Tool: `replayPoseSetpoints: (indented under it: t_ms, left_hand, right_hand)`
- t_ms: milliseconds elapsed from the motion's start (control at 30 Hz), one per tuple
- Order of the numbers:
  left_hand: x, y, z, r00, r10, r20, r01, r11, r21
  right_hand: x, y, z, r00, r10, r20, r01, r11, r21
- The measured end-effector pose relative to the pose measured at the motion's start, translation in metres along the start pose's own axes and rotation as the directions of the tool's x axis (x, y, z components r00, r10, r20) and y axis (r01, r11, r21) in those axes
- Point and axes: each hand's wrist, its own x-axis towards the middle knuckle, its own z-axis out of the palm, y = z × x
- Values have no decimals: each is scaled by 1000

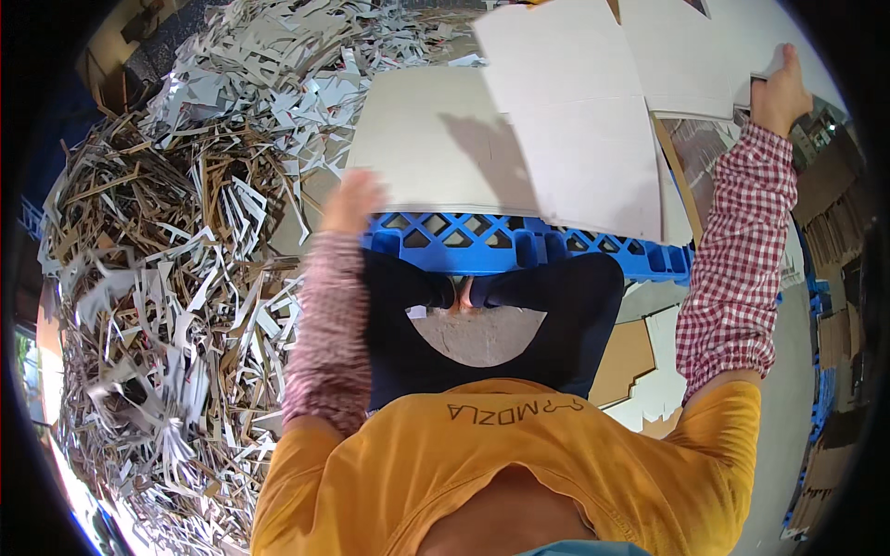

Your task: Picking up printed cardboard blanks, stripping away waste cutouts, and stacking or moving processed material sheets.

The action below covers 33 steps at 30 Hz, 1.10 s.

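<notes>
1. Right hand (781, 93), at the far right, closed on the edge of a large flat white die-cut cardboard sheet (579, 111), lifted and tilted above the stack.
2. Left hand (350, 199), blurred, near the left edge of the flat grey-white cardboard stack (436, 139); open or gripping cannot be told from the blur.
3. Stack resting on a blue plastic lattice pallet (482, 243), just beyond the crossed legs in dark trousers (556, 306).
4. Huge heap of white and brown cardboard trimmings (158, 278) filling the whole left side, from near to far.
5. Flat brown and white cardboard offcuts (640, 366) lying on the floor at the near right.
6. Probably best handled with a grip on both sides of the lifted sheet, kept level to avoid a bend at the creases.
7. Worth freeing loose waste strips at the edges before laying the sheet down, then tossing them left onto the heap.
</notes>
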Motion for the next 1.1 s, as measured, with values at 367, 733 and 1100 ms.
replayPoseSetpoints:
  t_ms: [367, 733, 1100]
  left_hand:
    - [29, -23, 146, 923, -385, -23, 384, 923, -21]
    - [84, 21, 81, 991, 129, -27, -72, 702, 709]
    - [71, 31, 58, 984, 32, 175, -155, 632, 760]
  right_hand:
    - [-59, 8, -32, 821, 541, 180, -557, 694, 456]
    - [-267, 37, -179, 179, 950, 258, -855, 20, 518]
    - [-277, -75, -235, 374, 911, 174, -797, 412, -442]
